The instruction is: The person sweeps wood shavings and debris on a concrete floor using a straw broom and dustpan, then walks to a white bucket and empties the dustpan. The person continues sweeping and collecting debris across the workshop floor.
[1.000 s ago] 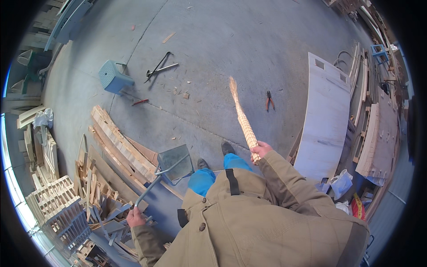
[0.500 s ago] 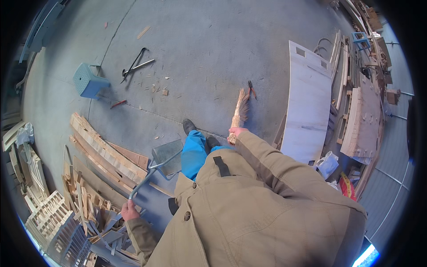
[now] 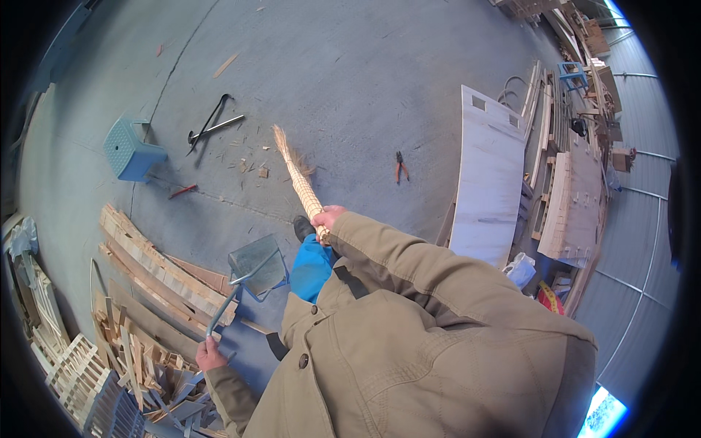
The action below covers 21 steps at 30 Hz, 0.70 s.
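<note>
In my right hand point(image 3: 330, 219) is a straw broom point(image 3: 303, 184), gripped at its bound end, with its bristles pointing away over the concrete floor. My left hand point(image 3: 209, 354) is closed around the tubular metal handle of a long-handled dustpan point(image 3: 257, 261), whose grey pan is low beside my left leg. Small wood scraps point(image 3: 263, 172) are scattered on the floor, just left of the bristles.
A blue plastic stool point(image 3: 131, 151) stands at left, near a pry bar and hammer-like tool point(image 3: 212, 128). Pliers point(image 3: 400, 168) with red handles lie to the right. Curved wood pieces point(image 3: 157, 266) and offcuts point(image 3: 146, 365) are piled lower left; a pale panel point(image 3: 488, 182) lies right.
My right hand has swung the broom leftward, its bristles now nearer the wood scraps. The dustpan, still in my left hand, has turned so more of its pan shows.
</note>
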Tool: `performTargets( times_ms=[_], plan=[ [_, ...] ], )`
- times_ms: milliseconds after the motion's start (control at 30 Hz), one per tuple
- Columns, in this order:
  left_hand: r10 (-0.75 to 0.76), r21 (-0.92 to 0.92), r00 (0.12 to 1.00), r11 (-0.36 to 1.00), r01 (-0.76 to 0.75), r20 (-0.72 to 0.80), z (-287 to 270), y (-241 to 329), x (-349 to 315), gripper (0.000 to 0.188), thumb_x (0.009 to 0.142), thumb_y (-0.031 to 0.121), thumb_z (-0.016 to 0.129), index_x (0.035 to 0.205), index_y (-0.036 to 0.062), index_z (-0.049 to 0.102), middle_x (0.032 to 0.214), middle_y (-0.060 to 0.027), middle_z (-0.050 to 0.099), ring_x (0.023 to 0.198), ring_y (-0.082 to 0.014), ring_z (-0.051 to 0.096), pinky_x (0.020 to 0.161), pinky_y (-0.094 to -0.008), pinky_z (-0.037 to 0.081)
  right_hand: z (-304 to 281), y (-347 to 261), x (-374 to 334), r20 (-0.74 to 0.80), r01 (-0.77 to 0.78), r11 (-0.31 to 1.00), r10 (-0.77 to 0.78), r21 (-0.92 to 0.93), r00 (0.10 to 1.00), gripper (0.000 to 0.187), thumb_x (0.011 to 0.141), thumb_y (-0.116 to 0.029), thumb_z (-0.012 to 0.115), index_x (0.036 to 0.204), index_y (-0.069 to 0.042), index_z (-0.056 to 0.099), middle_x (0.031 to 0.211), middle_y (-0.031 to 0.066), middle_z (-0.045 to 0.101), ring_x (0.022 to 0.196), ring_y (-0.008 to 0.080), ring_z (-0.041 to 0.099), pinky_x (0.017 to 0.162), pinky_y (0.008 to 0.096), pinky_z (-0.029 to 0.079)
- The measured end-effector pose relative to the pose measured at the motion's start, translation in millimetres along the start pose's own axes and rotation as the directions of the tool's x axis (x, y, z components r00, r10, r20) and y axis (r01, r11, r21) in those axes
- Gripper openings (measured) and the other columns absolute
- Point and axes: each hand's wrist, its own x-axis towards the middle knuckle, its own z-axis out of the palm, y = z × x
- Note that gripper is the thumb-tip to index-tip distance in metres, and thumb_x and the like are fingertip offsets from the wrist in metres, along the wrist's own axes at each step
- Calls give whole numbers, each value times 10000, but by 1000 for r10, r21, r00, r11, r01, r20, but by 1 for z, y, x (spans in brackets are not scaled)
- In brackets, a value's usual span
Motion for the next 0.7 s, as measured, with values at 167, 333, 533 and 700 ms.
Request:
performTargets(
  times_ms=[167, 333, 533, 700],
  plan=[
    [2, -88, 995, 996, 6, 95, 24, 33, 10, 357, 960, 288, 636, 720, 31, 579, 616, 14, 495, 523, -52, 387, 478, -237, 296, -86, -20, -34, -146, 17, 1000, -15, 12, 989, 772, 793, 2, 674, 1484, -11, 330, 995, 224, 650, 548, 271, 638, 400, 428, 493],
    [39, -52, 998, 998, -36, 57, 48, 64, 20, 347, 961, 290, 640, 721, 50, 568, 615, 22, 486, 543, -54, 386, 484, -237, 281, -189, -48, -45, -210, 74, 982, -36, 173, 977, 468, 826, -28, 667, 1267, 15, 519, 868, 172, 623, 539, 252, 625, 393, 416, 486],
    [20, -12, 999, 1000, -21, -34, 69, 119, -6, 372, 968, 323, 628, 714, 59, 563, 581, 40, 424, 520, -54, 352, 476, -249, 252, -341, -71, -3, -380, 41, 987, 21, 154, 925, 223, 883, -147, 600, 1064, -27, 547, 802, 190, 614, 596, 278, 629, 446, 416, 504],
    [-34, 41, 992, 998, 39, -125, 101, 178, -32, 410, 968, 352, 624, 691, 64, 534, 544, 21, 431, 430, -69, 359, 400, -254, 255, -464, -69, 92, -404, -44, 886, 254, 461, 879, 253, 886, -172, 600, 1081, -27, 530, 823, 206, 601, 632, 312, 629, 488, 440, 514]
  ],
)
